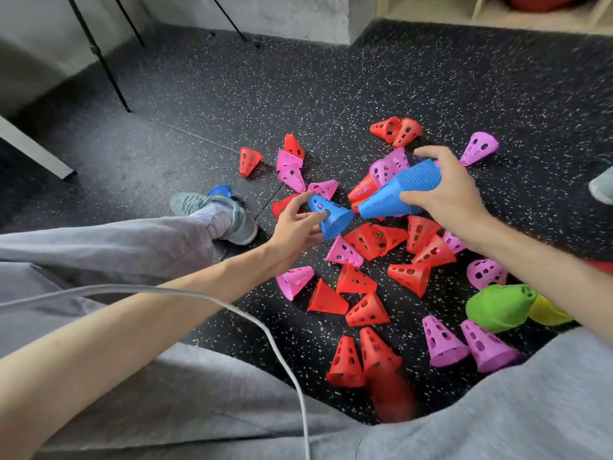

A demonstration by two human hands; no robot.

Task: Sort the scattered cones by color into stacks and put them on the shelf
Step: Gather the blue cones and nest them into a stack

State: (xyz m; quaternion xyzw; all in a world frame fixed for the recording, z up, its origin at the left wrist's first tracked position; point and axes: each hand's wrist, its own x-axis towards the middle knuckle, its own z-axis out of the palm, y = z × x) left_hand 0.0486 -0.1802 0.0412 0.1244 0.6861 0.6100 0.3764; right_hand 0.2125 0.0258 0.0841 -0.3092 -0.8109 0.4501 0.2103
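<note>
My right hand [446, 190] grips a stack of blue cones [396, 192], held on its side with the narrow end pointing left. My left hand [295, 227] holds a single blue cone [331, 215] just left of the stack's tip, a finger poked into one of its holes. Red cones [365, 242] and pink cones [292, 175] lie scattered over the speckled black floor [205, 94]. One more blue cone [220, 190] peeks out behind my left shoe. A green stack [501, 307] and a yellow stack [547, 313] lie on the floor under my right forearm.
A wooden shelf [477, 9] stands at the top right. Black tripod legs [106, 68] stand at the upper left. My left leg and shoe [215, 212] stretch across the left side, and a white cable [258, 323] runs over my lap.
</note>
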